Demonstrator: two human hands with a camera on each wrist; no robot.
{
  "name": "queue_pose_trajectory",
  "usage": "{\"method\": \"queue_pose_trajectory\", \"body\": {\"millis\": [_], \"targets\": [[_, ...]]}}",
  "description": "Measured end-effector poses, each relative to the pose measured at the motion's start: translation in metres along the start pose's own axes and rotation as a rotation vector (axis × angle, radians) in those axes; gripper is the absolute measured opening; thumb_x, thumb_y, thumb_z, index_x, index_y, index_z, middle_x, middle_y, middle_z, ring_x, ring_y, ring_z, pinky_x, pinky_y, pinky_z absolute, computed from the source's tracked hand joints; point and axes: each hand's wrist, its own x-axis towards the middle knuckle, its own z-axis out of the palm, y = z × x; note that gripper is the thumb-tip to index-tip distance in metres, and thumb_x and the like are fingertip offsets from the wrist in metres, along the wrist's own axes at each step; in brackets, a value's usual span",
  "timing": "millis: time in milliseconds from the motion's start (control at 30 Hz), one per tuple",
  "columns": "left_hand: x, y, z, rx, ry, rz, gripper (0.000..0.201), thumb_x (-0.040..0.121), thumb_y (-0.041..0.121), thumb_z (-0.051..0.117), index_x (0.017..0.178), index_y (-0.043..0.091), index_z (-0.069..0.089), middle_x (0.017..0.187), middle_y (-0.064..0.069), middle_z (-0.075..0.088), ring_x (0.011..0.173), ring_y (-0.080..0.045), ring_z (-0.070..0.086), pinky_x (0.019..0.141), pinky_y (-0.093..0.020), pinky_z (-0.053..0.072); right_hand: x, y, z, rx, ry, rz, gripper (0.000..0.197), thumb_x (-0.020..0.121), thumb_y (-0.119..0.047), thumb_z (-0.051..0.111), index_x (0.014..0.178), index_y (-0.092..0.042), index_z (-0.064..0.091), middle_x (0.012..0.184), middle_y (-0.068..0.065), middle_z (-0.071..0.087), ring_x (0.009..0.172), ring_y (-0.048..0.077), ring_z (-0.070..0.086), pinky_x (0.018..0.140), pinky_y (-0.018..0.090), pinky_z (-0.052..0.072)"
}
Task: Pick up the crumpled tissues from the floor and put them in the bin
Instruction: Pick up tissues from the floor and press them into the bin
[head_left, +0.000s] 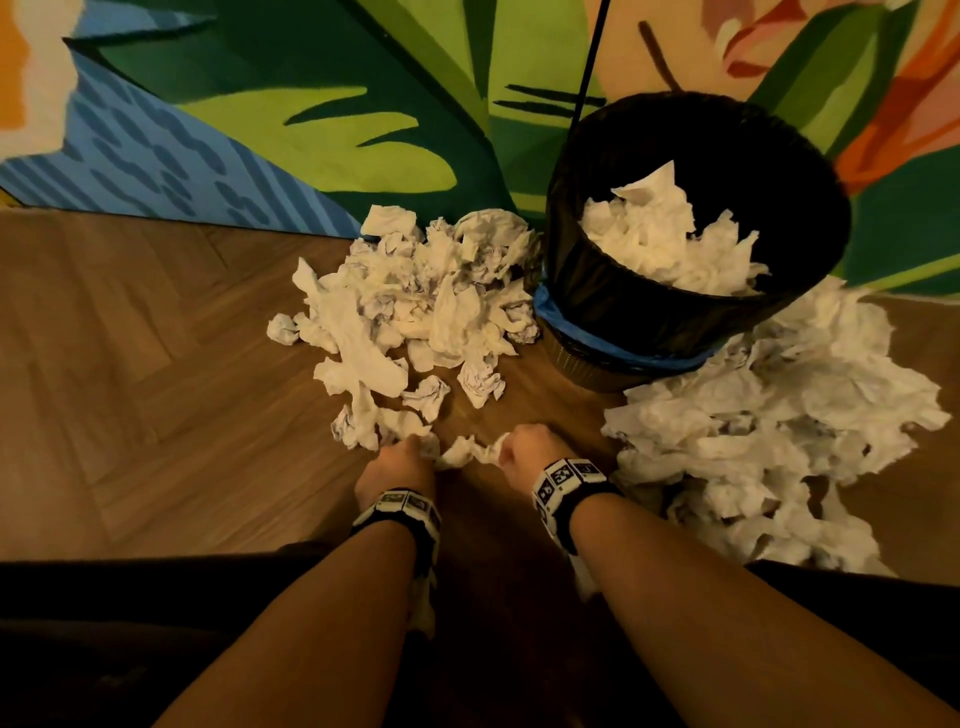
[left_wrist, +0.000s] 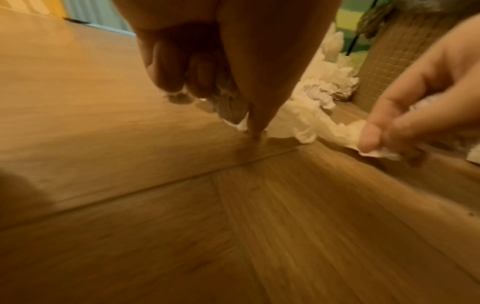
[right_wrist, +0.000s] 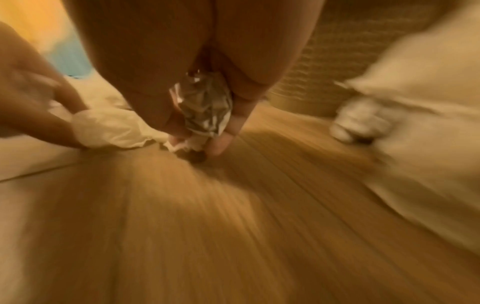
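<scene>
Though crumpled, tissue (head_left: 470, 451) between both fists.

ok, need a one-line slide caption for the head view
Both hands, left hand and right hand, grip crumpled tissues on the wood floor before a tissue-filled bin.

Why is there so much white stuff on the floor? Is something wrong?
Yes. Crumpled tissues lie heaped on the floor left and right of the bin, though it already holds some.
</scene>
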Motion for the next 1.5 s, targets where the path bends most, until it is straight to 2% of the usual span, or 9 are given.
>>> {"method": "queue_pose_trajectory", "body": {"millis": [200, 367, 600, 767, 900, 1100, 1200, 1333, 1500], "targets": [[0.001, 0.014, -0.001, -0.019, -0.013, 0.050, 0.029, 0.095, 0.041, 0.047, 0.108, 0.022, 0.066, 0.104, -0.004, 0.063, 0.096, -0.026, 0.063, 0.072, -0.036, 0.051, -0.015, 0.046, 0.011, 0.335, 0.165, 0.128, 0.016, 0.086, -0.026, 0.068, 0.100, -0.030, 0.063, 0.097, 0.001, 0.068, 0.087, 0.022, 0.065, 0.073, 0.027, 0.051], [-0.011, 0.023, 0.006, -0.169, -0.059, 0.226, 0.034, 0.092, 0.032, 0.054, 0.121, 0.014, 0.057, 0.141, -0.015, 0.044, 0.125, -0.032, 0.049, 0.099, -0.041, 0.045, -0.025, 0.060, 0.006, 0.345, 0.284, 0.169, 0.024, 0.085, -0.039, 0.063, 0.097, -0.020, 0.071, 0.093, 0.003, 0.060, 0.088, 0.023, 0.060, 0.071, 0.026, 0.040], [-0.027, 0.028, -0.016, -0.407, 0.016, 0.216, 0.018, 0.089, 0.013, 0.053, 0.106, 0.019, 0.054, 0.100, -0.014, 0.067, 0.080, -0.026, 0.063, 0.069, -0.031, 0.052, -0.043, 0.054, -0.032, 0.434, 0.284, 0.178, 0.018, 0.075, -0.027, 0.066, 0.092, -0.029, 0.069, 0.100, -0.004, 0.068, 0.079, 0.012, 0.060, 0.065, 0.019, 0.044], [-0.036, 0.042, -0.055, -0.579, 0.131, 0.247, 0.028, 0.088, 0.032, 0.059, 0.113, 0.020, 0.062, 0.099, -0.008, 0.071, 0.079, -0.022, 0.066, 0.073, -0.031, 0.055, -0.059, 0.027, -0.068, 0.718, 0.273, -0.094, 0.057, 0.074, 0.001, 0.061, 0.086, -0.054, 0.071, 0.099, -0.018, 0.070, 0.078, 0.002, 0.064, 0.053, 0.017, 0.053], [-0.042, 0.060, -0.109, -0.726, 0.119, 0.323, 0.030, 0.072, 0.028, 0.082, 0.093, 0.026, 0.060, 0.085, -0.001, 0.068, 0.046, -0.008, 0.057, 0.039, -0.021, 0.043, -0.075, 0.009, -0.113, 0.685, 0.359, -0.178, 0.042, 0.074, 0.008, 0.054, 0.057, -0.024, 0.075, 0.056, -0.017, 0.061, 0.065, 0.003, 0.055, 0.062, 0.020, 0.047], [-0.049, 0.108, -0.203, -0.544, 0.344, 0.617, 0.020, 0.087, 0.006, 0.062, 0.087, 0.025, 0.066, 0.102, -0.005, 0.069, 0.096, -0.027, 0.065, 0.078, -0.029, 0.051, -0.109, 0.005, -0.210, 0.496, 0.574, -0.330, 0.038, 0.077, 0.007, 0.051, 0.058, -0.025, 0.059, 0.066, -0.006, 0.059, 0.071, 0.012, 0.055, 0.070, 0.025, 0.046], [-0.063, 0.139, -0.245, -0.787, 0.292, 0.703, 0.022, 0.096, 0.002, 0.047, 0.094, 0.020, 0.061, 0.105, -0.011, 0.067, 0.087, -0.030, 0.069, 0.067, -0.041, 0.060, -0.122, 0.022, -0.260, 0.423, 0.675, -0.341, 0.023, 0.081, 0.002, 0.051, 0.076, -0.018, 0.060, 0.084, 0.004, 0.064, 0.082, 0.020, 0.059, 0.071, 0.029, 0.047], [-0.082, 0.171, -0.277, -0.883, 0.319, 0.826, 0.008, 0.101, 0.016, 0.046, 0.105, 0.020, 0.051, 0.092, -0.010, 0.066, 0.052, -0.019, 0.063, 0.041, -0.027, 0.050, -0.133, 0.059, -0.309, 0.343, 0.815, -0.275, 0.017, 0.084, -0.006, 0.055, 0.085, -0.022, 0.061, 0.087, -0.002, 0.060, 0.089, 0.020, 0.057, 0.077, 0.027, 0.044], [-0.095, 0.206, -0.267, -0.751, 0.370, 0.924, 0.017, 0.096, 0.036, 0.054, 0.102, 0.020, 0.056, 0.078, 0.009, 0.057, 0.058, -0.001, 0.051, 0.051, -0.015, 0.044, -0.124, 0.104, -0.309, 0.316, 0.791, -0.064, 0.031, 0.082, 0.001, 0.054, 0.078, -0.025, 0.071, 0.081, -0.007, 0.062, 0.090, 0.015, 0.057, 0.079, 0.025, 0.044]]}}
